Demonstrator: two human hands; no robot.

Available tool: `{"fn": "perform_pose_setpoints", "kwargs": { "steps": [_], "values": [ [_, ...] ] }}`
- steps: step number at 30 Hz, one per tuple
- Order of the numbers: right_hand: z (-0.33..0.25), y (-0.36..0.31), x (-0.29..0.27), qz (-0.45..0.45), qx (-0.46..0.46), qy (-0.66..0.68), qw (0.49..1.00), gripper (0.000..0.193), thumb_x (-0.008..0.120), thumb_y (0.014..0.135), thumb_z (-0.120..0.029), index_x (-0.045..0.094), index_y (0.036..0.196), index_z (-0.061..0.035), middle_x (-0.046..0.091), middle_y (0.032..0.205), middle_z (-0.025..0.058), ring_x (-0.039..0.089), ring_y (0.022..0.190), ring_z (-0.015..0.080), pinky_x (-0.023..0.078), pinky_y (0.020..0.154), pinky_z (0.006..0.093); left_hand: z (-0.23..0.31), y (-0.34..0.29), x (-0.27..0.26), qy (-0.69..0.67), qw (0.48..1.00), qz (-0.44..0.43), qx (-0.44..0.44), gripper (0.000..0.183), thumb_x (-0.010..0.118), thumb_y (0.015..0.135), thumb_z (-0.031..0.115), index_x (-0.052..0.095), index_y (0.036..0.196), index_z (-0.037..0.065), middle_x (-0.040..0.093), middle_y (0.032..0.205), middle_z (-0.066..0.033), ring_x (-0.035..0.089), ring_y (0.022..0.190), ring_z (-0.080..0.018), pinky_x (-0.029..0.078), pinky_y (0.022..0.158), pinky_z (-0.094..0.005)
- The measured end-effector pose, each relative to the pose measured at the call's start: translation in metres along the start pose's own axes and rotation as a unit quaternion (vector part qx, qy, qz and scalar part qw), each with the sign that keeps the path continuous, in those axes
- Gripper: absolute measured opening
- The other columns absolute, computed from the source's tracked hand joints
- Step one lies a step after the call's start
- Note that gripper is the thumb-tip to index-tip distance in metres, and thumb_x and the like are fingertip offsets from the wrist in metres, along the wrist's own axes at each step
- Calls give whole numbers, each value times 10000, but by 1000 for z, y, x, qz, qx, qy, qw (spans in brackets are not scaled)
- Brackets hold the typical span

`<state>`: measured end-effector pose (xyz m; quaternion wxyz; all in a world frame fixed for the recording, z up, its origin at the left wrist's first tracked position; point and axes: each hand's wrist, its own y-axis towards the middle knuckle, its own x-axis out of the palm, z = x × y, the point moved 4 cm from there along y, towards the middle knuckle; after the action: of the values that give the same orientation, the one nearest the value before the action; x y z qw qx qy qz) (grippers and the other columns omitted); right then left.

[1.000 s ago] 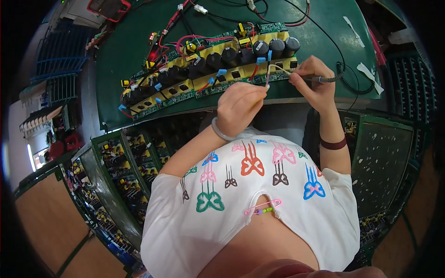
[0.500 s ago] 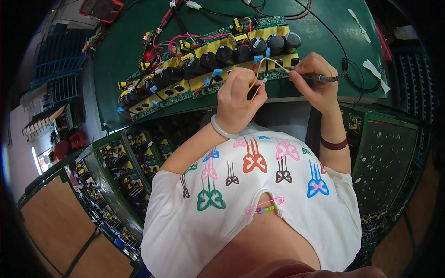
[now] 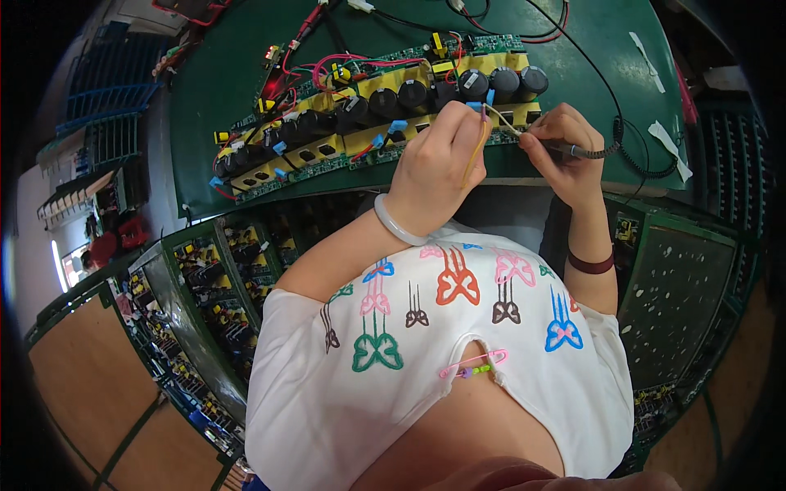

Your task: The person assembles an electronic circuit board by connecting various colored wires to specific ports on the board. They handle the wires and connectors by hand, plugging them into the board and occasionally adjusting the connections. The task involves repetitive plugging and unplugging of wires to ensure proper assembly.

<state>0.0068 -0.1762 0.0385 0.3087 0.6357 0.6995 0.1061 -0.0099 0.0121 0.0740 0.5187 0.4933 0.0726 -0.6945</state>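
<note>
Left hand [image 3: 442, 164] pinching thin yellow wire [image 3: 476, 154], fingers curled nearly together. Right hand [image 3: 573, 168] gripping dark pen-shaped handle [image 3: 578, 151], fingers bent around it. Thin pale lead [image 3: 503, 119] spanning gap between hands. Long circuit board [image 3: 315, 169] lying beyond hands on green bench [image 3: 589, 49], black capacitors [image 3: 503, 83] standing in row.

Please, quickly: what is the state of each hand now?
Left hand: closed, with a yellow wire held at its fingers.
Right hand: closed on a grey corded tool, pinched near its front.
</note>
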Motion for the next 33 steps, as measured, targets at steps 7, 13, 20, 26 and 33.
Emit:
{"fn": "perform_pose_setpoints", "kwargs": {
  "steps": [7,13,20,26,33],
  "values": [
    [-10,3,3,-3,14,-31,999,157,762,768,13,606,754,1,576,695,94,546,610,212,420,542,299,10,4,-6,73,994,-75,-16,342,626,782,60,556,1110,-7,529,950,-151,616,807,-302,526,689,-387],
    [-12,3,4,14,-23,-36,999,143,724,788,22,589,748,-7,574,695,111,529,591,245,409,533,323,11,5,2,92,995,-44,21,155,577,835,101,550,975,38,552,758,-98,609,731,-280,515,641,-389],
    [-12,-2,7,5,0,-49,999,184,756,800,-10,573,785,-9,582,727,126,570,621,259,462,582,335,13,8,7,170,978,-86,87,95,591,833,139,532,878,80,550,688,-48,560,718,-222,491,663,-337],
    [-12,-5,-4,19,31,-8,999,155,724,834,1,584,767,-1,590,698,99,592,625,193,453,566,293,13,7,8,160,982,-57,87,69,580,840,136,545,860,81,593,736,-55,569,753,-218,486,698,-326],
    [7,-25,-20,113,159,86,977,83,705,864,31,636,826,4,593,687,27,523,535,61,377,468,205,6,6,5,58,990,-102,73,115,619,841,98,586,939,49,546,784,-88,559,788,-268,480,715,-362]
  ]
}}
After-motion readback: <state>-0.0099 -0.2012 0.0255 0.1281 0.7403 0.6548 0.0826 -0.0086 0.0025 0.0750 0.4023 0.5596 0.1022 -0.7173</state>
